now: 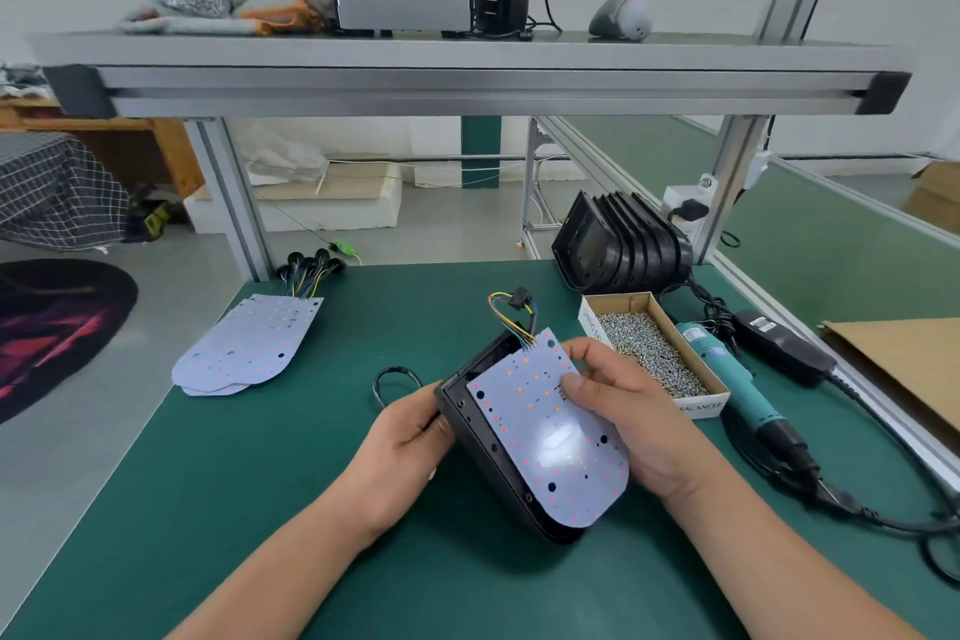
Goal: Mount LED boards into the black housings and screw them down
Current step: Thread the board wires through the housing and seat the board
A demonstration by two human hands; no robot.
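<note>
The housing (483, 447) is held just above the middle of the bench (260, 509), with its open side turned up and its rounded end towards the person. Its left wall is clasped by the left hand (410, 437), whose grip is closed around that edge. The board (550, 431) is laid tilted across the open housing, with its rounded end overhanging the housing's near end. It is pinched by the right hand (628, 421): the thumb is pressed on the board's face and the fingers are curled over its far right edge, so that grip is closed on the board. Coloured wires (511, 314) are seen rising from the board's far end to a black connector (521, 299).

A black ring (395, 385) is laid on the bench just left of the housing, partly hidden by the left hand. Spare boards (244, 348) are stacked on the left of the bench, with their wires at the far end. A box (701, 398) of screws (649, 353) is set just right of the right hand, and a teal screwdriver (737, 379) is laid beside the box. Stacked housings (623, 244) are laid on their side at the far right corner. Cardboard (904, 364) is seen at the right edge.
</note>
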